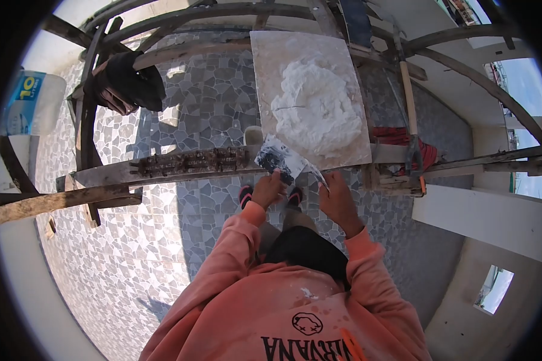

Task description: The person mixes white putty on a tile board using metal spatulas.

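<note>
My left hand (pixel 268 190) is closed around the lower edge of a dark flat blade (pixel 275 161) smeared with white paste. Close by on the right, my right hand (pixel 338 201) grips a putty knife (pixel 315 173), whose blade meets the paste on the dark one. Just beyond both hands lies a pale board (pixel 265 78) bearing a large mound of white paste (pixel 319 108). The knife's handle is mostly hidden in my fingers.
Wooden beams (pixel 193 162) cross in front of me. A dark cloth (pixel 126 81) hangs at the left, near a large plastic bottle (pixel 33 102). To the right are a red cloth (pixel 424 153) and a long-handled tool (pixel 408 99). Patterned tiles (pixel 205 90) cover the floor below.
</note>
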Available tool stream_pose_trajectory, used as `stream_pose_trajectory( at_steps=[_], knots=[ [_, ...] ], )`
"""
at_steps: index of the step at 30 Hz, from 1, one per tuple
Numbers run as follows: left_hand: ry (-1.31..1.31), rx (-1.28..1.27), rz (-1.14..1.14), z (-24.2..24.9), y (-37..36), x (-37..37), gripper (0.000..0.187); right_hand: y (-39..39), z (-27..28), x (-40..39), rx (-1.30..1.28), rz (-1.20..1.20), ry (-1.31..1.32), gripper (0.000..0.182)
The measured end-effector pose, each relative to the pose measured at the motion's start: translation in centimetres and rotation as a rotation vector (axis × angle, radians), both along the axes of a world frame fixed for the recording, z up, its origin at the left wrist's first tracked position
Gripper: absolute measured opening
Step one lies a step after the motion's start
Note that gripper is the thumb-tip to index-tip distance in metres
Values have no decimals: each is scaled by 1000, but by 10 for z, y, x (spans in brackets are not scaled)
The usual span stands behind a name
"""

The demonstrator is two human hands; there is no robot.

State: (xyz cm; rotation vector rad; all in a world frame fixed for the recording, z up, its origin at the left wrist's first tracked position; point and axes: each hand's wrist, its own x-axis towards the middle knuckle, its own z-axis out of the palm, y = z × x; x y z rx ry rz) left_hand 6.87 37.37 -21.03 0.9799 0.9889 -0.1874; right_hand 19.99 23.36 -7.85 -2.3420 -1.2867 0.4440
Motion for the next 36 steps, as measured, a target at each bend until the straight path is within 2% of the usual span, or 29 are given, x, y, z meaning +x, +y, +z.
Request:
stream_pose_trajectory(
  at_steps=[2,6,8,10,15,18,19,21,29,32,34,36],
  knots=[
    [-16,14,-33,-2,2,-2,65,9,-5,-6,14,91,-88,31],
    [-132,117,-102,-31,-2,-16,61,48,-22,-33,-187,273,-404,37],
    [-184,317,-151,-43,-2,-36,58,69,-30,-48,-226,336,-537,41],
    [-183,393,-114,-43,0,-56,55,87,-38,-63,-243,304,-566,48],
    [-125,178,154,-9,-7,-95,54,122,-56,-80,-285,250,-578,51],
    [-94,-78,349,26,-4,-99,58,130,-75,-81,-261,261,-602,53],
    [-164,-172,427,30,-2,-102,59,130,-83,-79,-242,267,-600,54],
    [-300,-359,582,37,0,-110,61,129,-89,-76,-204,272,-545,55],
    [-486,-570,689,75,9,-124,67,114,-36,-63,-219,245,-219,56],
    [-567,-641,708,88,10,-123,68,101,-10,-77,183,248,40,57],
    [-683,-629,717,106,3,-116,69,101,40,-112,386,353,290,56],
    [-856,-541,726,140,-7,-101,70,107,52,-132,382,497,105,53]
  ],
)
